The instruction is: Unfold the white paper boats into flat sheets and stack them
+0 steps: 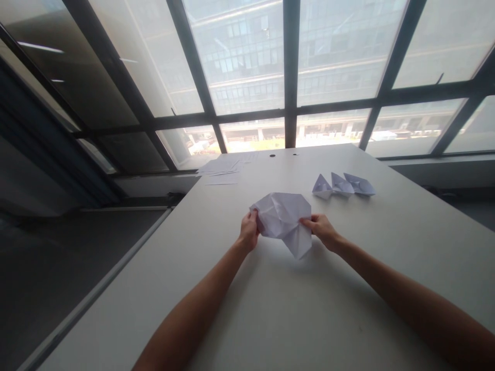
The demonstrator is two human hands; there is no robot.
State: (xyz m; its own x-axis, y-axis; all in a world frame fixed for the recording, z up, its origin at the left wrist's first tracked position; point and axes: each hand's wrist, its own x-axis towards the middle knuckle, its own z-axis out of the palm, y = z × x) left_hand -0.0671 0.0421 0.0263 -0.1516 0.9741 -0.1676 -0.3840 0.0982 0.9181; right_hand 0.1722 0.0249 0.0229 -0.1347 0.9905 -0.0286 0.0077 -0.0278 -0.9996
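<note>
A creased, partly folded sheet of white paper (284, 214) is held up over the table, with one pointed corner hanging down toward me. My left hand (250, 229) pinches its left edge, thumb on top. On the right side, my right hand (320, 229) grips the sheet with the thumb pressed on its face and the other fingers hidden behind. Just beyond my right hand, three folded paper boats (342, 186) stand side by side in a row.
The white table (240, 304) stretches toward large framed windows (251, 62). Loose paper sheets (220, 167) lie at its far left corner. A dark round hole (272, 155) shows near the far edge. A dark curtain (46, 134) hangs at the left.
</note>
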